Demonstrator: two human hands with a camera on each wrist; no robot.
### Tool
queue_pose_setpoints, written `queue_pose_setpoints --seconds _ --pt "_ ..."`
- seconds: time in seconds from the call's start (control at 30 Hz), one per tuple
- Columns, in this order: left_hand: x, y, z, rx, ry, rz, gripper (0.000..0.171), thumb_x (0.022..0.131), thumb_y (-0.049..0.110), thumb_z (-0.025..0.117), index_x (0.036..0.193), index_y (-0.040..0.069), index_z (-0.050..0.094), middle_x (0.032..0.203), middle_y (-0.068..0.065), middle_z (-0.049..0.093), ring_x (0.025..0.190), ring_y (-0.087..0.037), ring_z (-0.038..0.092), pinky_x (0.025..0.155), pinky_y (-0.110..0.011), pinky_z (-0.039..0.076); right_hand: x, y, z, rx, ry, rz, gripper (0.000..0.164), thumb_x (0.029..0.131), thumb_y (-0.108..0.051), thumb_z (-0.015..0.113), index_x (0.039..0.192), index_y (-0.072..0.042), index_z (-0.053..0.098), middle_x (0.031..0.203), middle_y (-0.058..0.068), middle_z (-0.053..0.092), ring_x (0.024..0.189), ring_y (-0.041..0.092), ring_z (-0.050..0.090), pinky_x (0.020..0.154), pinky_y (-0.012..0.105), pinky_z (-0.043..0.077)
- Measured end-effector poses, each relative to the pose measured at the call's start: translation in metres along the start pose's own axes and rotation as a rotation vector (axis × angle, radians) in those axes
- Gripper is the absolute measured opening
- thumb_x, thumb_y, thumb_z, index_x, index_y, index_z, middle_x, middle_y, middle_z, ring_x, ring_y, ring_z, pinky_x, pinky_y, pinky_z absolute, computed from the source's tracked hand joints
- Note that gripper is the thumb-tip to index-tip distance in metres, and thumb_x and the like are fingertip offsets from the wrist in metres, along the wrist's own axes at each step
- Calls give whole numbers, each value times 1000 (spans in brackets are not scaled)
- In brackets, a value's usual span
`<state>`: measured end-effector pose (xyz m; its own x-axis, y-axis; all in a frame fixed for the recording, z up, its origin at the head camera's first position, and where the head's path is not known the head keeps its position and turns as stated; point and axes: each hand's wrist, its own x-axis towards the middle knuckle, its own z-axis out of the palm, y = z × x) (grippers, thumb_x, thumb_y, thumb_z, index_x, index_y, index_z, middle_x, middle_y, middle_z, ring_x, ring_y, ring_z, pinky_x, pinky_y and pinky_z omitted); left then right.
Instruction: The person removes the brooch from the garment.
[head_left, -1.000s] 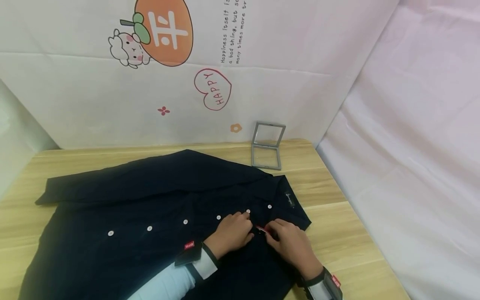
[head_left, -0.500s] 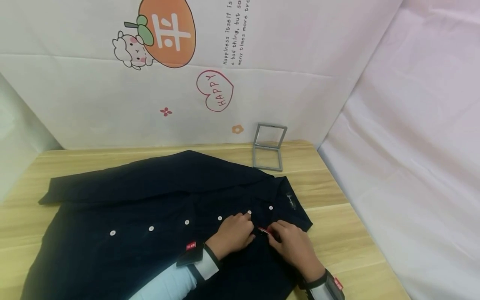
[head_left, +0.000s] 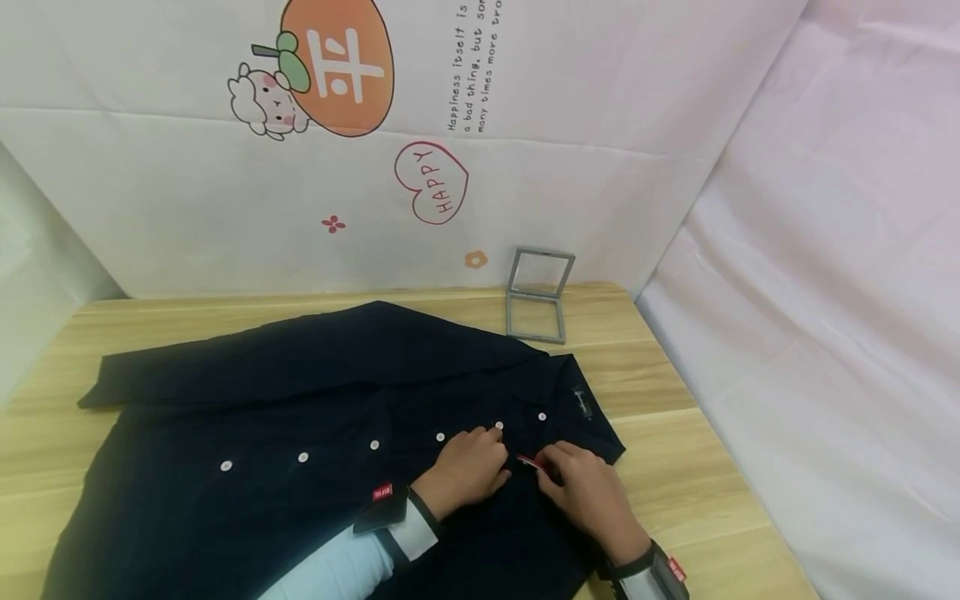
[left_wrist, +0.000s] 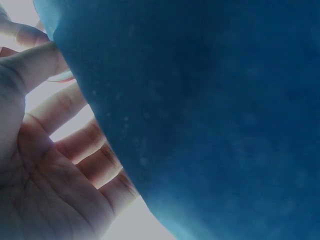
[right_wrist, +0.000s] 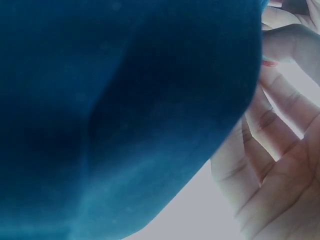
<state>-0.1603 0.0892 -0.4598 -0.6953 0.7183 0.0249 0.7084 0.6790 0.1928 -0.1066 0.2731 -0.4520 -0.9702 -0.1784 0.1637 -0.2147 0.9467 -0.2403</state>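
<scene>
1. While a small red-edged piece (head_left: 527, 461) sits right of lower centre in the head view, the right hand (head_left: 588, 492) pinches it between thumb and fingers. Exact kind unclear.
2. Beneath: dark shirt (head_left: 300, 408), spread across the lower half, collar (head_left: 597, 433) towards the right.
3. Progress (judgement): shirt is laid out; piece is at the shirt front, not yet released. Whether it is attached to the cloth, cannot tell; letting go appears left to do.
4. Left hand (head_left: 467, 467): lower centre, back upward, index fingertip beside a white button (head_left: 499, 426). A blue surface (left_wrist: 200, 120) hides its fingertips in the left wrist view; pinching or merely resting, cannot tell.
5. Right hand angles up-left from lower right, near the left, apart.
6. Farther out: open grey frame (head_left: 534, 293), right of upper centre, at the far edge of the wooden table (head_left: 697, 475).
</scene>
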Motion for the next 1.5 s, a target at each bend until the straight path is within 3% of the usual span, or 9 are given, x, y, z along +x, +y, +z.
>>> queue_pose_setpoints --seconds 1.5 --pt "-2 1 3 33 25 4 21 90 33 70 75 18 70 113 -5 69 80 -15 64 65 -27 52 -5 5 2 -6 54 5 10 78 -14 79 79 -18 69 72 -12 57 57 -2 42 52 17 36"
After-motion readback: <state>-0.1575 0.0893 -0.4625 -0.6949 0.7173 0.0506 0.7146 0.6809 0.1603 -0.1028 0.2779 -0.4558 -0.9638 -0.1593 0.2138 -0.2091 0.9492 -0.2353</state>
